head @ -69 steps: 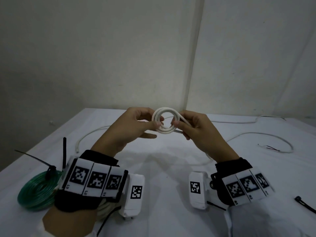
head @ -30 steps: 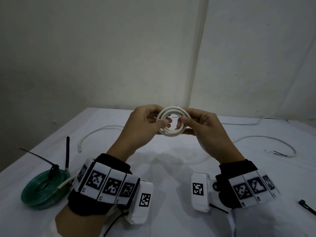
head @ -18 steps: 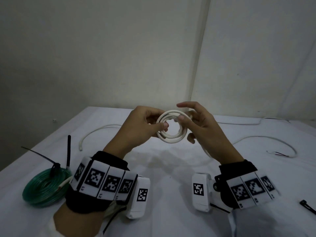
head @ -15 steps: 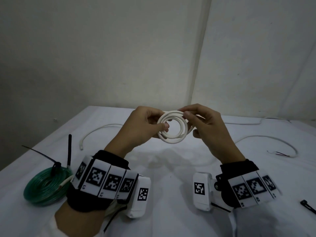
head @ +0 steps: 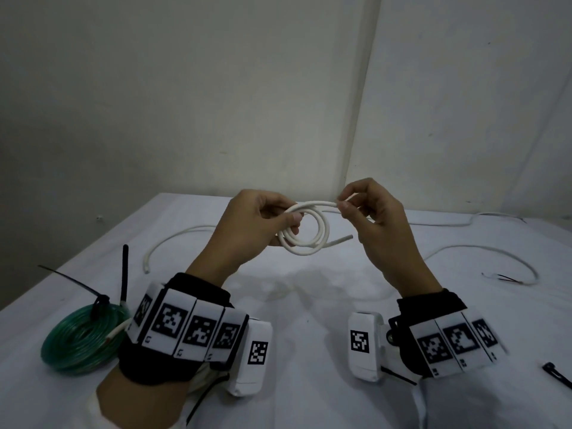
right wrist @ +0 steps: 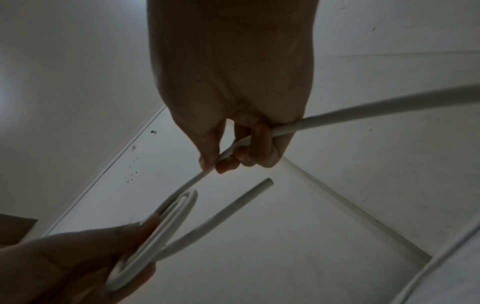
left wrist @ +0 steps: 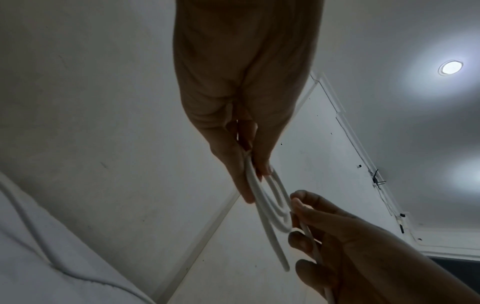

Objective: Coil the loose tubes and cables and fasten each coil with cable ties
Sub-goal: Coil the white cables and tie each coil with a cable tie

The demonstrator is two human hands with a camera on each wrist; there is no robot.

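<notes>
In the head view a small white cable coil (head: 305, 232) is held above the bench (head: 309, 320), its left side pinched by the left hand (head: 257, 226) and the running strand pinched by the right hand (head: 376, 212); the short free end (head: 340, 239) could spring the loops apart if either pinch is eased. In the left wrist view the left fingers (left wrist: 261, 162) are seen closed on the loops. In the right wrist view the strand (right wrist: 363, 111) is seen curled under the right fingers (right wrist: 228, 164); a tied green tube coil (head: 83, 335), loose white cables (head: 483, 252) and a spare black tie (head: 557, 371) lie aside, nothing being obstructed.

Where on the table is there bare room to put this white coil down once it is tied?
Bare cloth lies straight below the white coil, between the two wrists, on the table. The left edge is crowded by the green tube coil; loose white cables loop on the right, and a black cable tie lies near the right corner.
</notes>
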